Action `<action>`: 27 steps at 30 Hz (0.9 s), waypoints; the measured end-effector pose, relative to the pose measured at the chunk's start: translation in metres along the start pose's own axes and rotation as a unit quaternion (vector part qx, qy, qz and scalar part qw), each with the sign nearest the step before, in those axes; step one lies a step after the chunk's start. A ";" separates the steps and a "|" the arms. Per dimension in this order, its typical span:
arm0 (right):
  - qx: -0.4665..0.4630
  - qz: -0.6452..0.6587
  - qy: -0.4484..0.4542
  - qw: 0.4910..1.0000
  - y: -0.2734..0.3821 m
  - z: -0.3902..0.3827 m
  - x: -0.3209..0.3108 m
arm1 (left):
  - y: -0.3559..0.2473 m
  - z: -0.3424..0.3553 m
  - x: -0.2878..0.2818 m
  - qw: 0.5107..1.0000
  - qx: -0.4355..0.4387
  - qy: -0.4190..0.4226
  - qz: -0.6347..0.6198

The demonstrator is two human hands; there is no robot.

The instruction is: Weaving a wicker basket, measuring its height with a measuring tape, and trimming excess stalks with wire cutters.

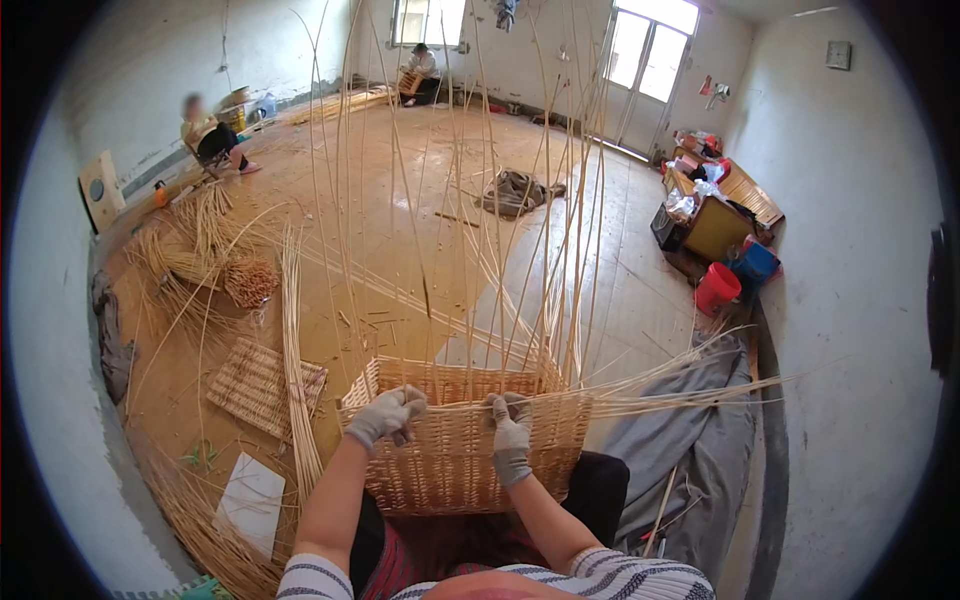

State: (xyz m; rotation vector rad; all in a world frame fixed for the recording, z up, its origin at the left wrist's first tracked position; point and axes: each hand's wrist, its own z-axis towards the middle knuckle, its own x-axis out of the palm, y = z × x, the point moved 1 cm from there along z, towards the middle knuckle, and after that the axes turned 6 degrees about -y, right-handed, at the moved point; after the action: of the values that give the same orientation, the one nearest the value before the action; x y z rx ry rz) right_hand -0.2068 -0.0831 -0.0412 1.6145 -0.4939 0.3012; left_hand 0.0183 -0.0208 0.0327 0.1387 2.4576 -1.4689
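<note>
A rectangular wicker basket (440, 478) rests at my lap, its near wall facing me and tall upright rods rising from its rim. My left hand (388, 414), in a grey glove, is closed at the near rim toward the left corner, fingers curled over the edge. My right hand (511, 432), gloved too, pinches at the same rim farther right; exactly which strand lies between its fingers is hidden. A bunch of long pale rods (680, 398) sticks out rightward from the basket's right corner.
A woven panel (266, 388), long rods (292, 340) and a rod bundle (250, 282) lie at left, near a white board (250, 500). Grey cloth (680, 440) spreads at right below a red bucket (716, 290). A dark cloth heap (515, 193) lies ahead. Two people sit farther back.
</note>
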 end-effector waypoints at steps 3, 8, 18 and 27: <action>-0.114 -0.116 0.086 0.983 0.020 0.015 0.038 | 0.009 0.001 0.004 0.999 0.020 -0.037 -0.020; -0.425 -0.468 0.234 0.738 0.046 0.045 0.153 | 0.024 0.008 0.016 0.990 0.015 -0.130 -0.045; -0.055 -0.096 0.073 0.991 0.007 0.030 -0.079 | 0.041 0.010 0.036 0.892 0.152 -0.395 0.158; -0.265 -0.203 0.127 0.934 0.086 0.045 0.013 | -0.040 0.018 0.110 0.995 0.047 -0.086 -0.009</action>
State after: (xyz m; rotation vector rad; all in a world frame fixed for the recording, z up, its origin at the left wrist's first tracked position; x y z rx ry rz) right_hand -0.2411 -0.1336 0.0351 1.0924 -0.0234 0.0501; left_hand -0.0931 -0.0619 0.0276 0.0070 2.2609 -1.5364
